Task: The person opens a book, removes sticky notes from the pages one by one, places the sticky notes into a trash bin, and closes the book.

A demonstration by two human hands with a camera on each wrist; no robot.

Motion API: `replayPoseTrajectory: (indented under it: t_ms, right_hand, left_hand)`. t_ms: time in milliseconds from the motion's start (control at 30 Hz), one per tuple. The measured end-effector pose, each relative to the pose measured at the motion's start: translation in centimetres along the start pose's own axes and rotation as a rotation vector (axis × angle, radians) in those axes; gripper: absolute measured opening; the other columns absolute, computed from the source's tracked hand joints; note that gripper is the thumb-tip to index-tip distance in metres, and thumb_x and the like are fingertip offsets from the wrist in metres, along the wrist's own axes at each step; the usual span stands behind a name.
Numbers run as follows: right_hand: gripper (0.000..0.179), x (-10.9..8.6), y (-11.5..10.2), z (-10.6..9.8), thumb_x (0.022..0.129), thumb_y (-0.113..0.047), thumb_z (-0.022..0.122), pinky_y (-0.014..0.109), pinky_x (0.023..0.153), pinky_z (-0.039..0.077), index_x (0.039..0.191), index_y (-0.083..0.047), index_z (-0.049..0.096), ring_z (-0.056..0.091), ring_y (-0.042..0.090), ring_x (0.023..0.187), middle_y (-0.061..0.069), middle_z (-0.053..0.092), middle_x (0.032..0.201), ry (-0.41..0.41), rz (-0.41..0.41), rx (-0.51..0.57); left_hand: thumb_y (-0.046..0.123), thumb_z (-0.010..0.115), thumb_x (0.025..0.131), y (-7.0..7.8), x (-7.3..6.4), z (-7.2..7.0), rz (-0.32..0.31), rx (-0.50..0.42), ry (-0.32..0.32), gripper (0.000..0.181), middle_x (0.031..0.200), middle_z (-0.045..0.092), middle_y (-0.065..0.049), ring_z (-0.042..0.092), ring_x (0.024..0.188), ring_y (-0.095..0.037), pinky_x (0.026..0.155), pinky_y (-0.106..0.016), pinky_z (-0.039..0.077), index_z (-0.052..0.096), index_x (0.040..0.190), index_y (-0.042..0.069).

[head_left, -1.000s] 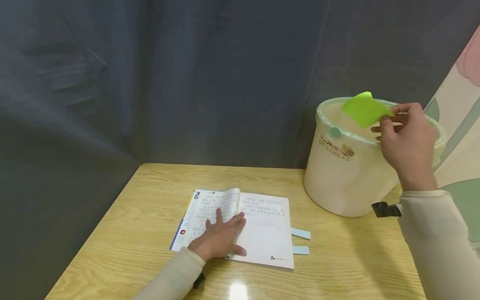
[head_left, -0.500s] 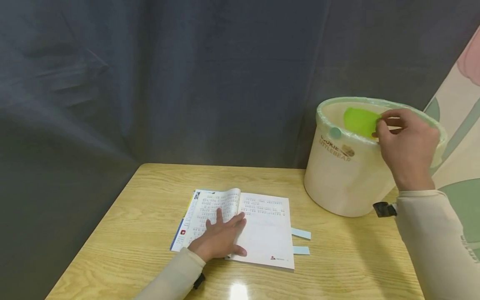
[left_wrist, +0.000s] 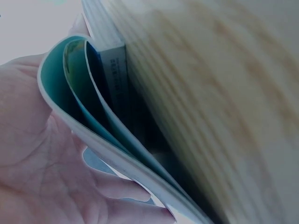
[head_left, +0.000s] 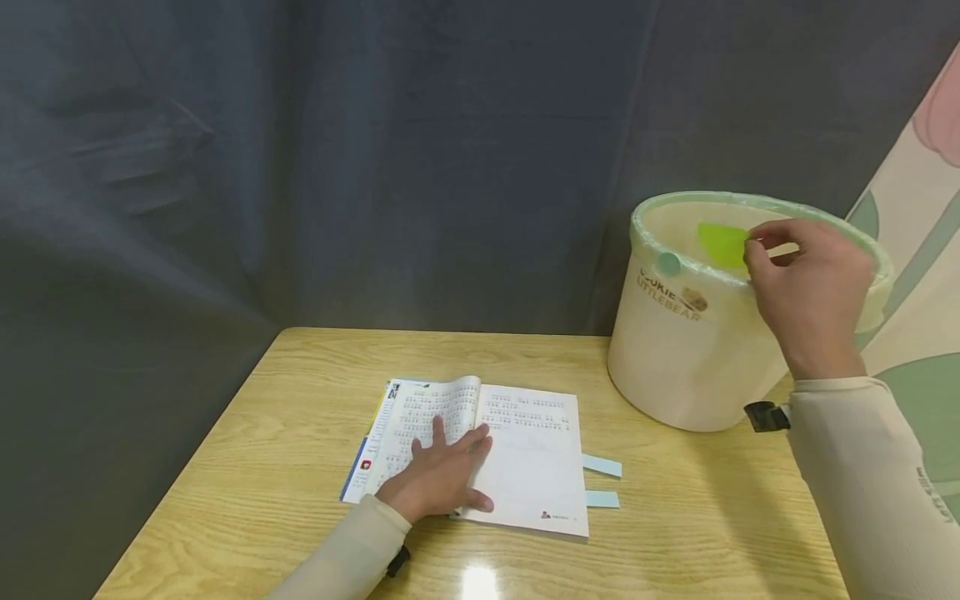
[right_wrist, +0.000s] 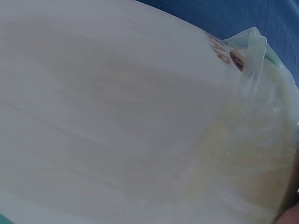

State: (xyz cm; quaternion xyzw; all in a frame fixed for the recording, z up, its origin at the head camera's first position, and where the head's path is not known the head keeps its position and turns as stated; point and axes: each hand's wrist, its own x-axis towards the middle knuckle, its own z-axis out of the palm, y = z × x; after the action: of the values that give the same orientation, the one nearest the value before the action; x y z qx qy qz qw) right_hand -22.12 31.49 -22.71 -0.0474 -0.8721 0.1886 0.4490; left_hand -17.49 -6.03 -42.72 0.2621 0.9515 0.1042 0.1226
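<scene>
An open book [head_left: 528,467] lies on the wooden table, its left pages bulging up at the spine. My left hand [head_left: 438,471] rests across the left page and the fold, fingers spread. From the left wrist view, the palm [left_wrist: 51,154] is beside the curled page edges [left_wrist: 70,116]. Over at the right, my right hand [head_left: 813,287] is at the near rim of a cream bin [head_left: 693,358]. Thumb and forefinger pinch a bright green sticky note [head_left: 722,244], which hangs inside the bin's mouth. The right wrist view shows mostly bin wall [right_wrist: 117,116], with fingers nearly hidden.
Two pale blue strips [head_left: 602,466] stick out from the book's right edge. A clear liner [right_wrist: 252,70] folds over the bin's rim. Dark curtain [head_left: 450,167] hangs behind and left of the table [head_left: 300,400]; a patterned panel [head_left: 930,250] stands at right.
My right hand has lowered the green sticky note from above the rim into the bin's mouth, moving slightly left. The left hand and the book have stayed in place.
</scene>
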Motion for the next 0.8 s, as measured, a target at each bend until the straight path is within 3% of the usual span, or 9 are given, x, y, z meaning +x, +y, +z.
replayPoseTrajectory:
  t_ms: [267, 700, 800]
  right_hand:
    - [0.034, 0.02, -0.12, -0.07, 0.097, -0.025, 0.055, 0.015, 0.073, 0.025, 0.110, -0.002, 0.076, 0.023, -0.035, 0.059, 0.022, 0.074, 0.105, -0.081, 0.039, -0.013]
    - [0.034, -0.12, -0.09, -0.02, 0.096, -0.023, 0.053, 0.024, 0.077, 0.027, 0.106, 0.000, 0.076, 0.022, -0.036, 0.060, 0.024, 0.073, 0.100, -0.060, 0.007, 0.006]
    - [0.034, -0.34, -0.06, -0.05, 0.096, -0.025, 0.053, 0.018, 0.079, 0.028, 0.106, -0.002, 0.076, 0.026, -0.034, 0.062, 0.021, 0.074, 0.099, -0.036, 0.003, 0.022]
  left_hand:
    - [0.060, 0.068, 0.079, 0.06, -0.19, -0.19, 0.000, -0.007, 0.002, 0.089, 0.164, 0.029, 0.003, 0.015, 0.141, -0.066, 0.101, -0.082, 0.030, 0.041, 0.153, 0.017]
    - [0.058, 0.068, 0.081, 0.04, -0.21, -0.29, 0.002, -0.016, 0.002, 0.088, 0.165, 0.028, 0.003, 0.015, 0.141, -0.066, 0.101, -0.082, 0.029, 0.040, 0.153, 0.017]
    - [0.058, 0.068, 0.081, 0.08, -0.17, -0.25, 0.004, -0.019, 0.003, 0.087, 0.165, 0.028, 0.003, 0.015, 0.141, -0.066, 0.101, -0.082, 0.029, 0.040, 0.153, 0.017]
